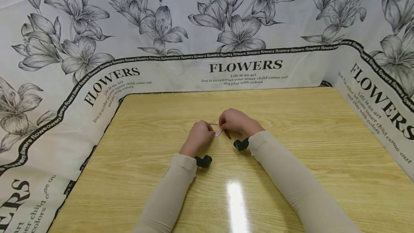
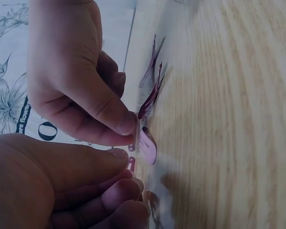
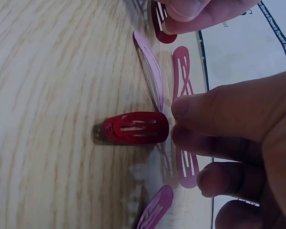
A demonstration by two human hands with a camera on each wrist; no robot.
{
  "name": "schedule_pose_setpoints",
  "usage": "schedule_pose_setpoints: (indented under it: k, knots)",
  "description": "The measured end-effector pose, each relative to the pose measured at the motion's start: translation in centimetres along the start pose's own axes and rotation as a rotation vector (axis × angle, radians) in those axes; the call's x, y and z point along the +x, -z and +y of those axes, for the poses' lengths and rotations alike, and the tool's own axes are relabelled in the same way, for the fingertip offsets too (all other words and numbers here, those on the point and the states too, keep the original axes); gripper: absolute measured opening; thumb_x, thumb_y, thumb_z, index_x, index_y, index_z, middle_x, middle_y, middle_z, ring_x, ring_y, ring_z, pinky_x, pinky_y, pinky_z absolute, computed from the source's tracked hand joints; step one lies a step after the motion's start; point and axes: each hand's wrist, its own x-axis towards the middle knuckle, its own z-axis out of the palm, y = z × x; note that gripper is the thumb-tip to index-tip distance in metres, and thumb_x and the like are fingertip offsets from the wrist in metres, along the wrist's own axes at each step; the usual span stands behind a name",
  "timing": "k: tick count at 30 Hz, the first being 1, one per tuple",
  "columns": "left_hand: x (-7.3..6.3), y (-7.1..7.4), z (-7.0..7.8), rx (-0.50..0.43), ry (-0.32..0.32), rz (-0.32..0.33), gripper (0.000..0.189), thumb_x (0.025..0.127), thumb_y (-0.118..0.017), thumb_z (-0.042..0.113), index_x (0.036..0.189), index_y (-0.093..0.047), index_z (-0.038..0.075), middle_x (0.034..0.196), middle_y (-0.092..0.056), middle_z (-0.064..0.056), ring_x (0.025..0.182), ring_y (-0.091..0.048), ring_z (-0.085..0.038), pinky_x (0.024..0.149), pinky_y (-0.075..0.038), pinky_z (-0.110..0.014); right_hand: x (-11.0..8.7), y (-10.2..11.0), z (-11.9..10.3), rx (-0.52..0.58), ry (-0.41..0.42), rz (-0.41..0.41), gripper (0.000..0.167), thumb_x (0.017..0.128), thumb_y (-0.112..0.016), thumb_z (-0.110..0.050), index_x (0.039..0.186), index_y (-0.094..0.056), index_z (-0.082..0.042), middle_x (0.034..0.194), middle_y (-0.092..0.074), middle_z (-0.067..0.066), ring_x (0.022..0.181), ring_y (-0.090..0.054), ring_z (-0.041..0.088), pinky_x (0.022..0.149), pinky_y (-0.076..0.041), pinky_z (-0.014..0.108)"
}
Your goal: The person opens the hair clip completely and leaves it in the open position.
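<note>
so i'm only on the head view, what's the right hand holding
Observer: The right wrist view shows the right hand pinching a pink hair clip.
Operator: ok and the left hand
Observer: It pinches a dark red clip; the rounded end pokes out past its grip in the right wrist view.
Operator: is the loose red clip below the right hand solid
Observer: No, the right wrist view shows narrow slots through it.
</note>
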Motion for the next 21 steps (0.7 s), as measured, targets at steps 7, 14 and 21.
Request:
schedule_pose_setpoints:
  k: [7,14,21]
  knots:
    - [0.0,-0.5,0.2,-0.001,-0.003,-0.003,0.027,0.087,-0.062,0.010,0.060,-0.060,0.008,0.053,-0.045,0.002,0.049,-0.040,-0.012,0.045,-0.031,-0.022,0.2,-0.1,0.0,-0.023,0.008,-0.001,0.009,0.089,-0.068,-0.019,0.089,-0.076,-0.018,0.087,-0.071,-0.003,0.067,-0.059,0.010,0.080,-0.052,0.033]
    - [0.2,-1.0,0.4,0.016,0.005,-0.004,0.020,0.086,-0.066,0.012,0.067,-0.066,0.008,0.059,-0.053,0.002,0.053,-0.046,-0.011,0.048,-0.036,-0.021,0.3,0.1,-0.4,-0.034,0.015,-0.036,0.008,0.088,-0.070,-0.019,0.083,-0.076,-0.017,0.079,-0.070,-0.004,0.055,-0.058,0.011,0.070,-0.051,0.029]
    - [0.3,-1.3,0.8,0.059,0.007,0.011,0.020,0.086,-0.068,0.013,0.067,-0.067,0.008,0.062,-0.056,0.001,0.055,-0.048,-0.012,0.050,-0.037,-0.021,0.2,0.1,-0.7,-0.055,0.002,-0.052,0.008,0.088,-0.069,-0.016,0.083,-0.076,-0.016,0.078,-0.070,-0.004,0.057,-0.058,0.011,0.066,-0.050,0.028]
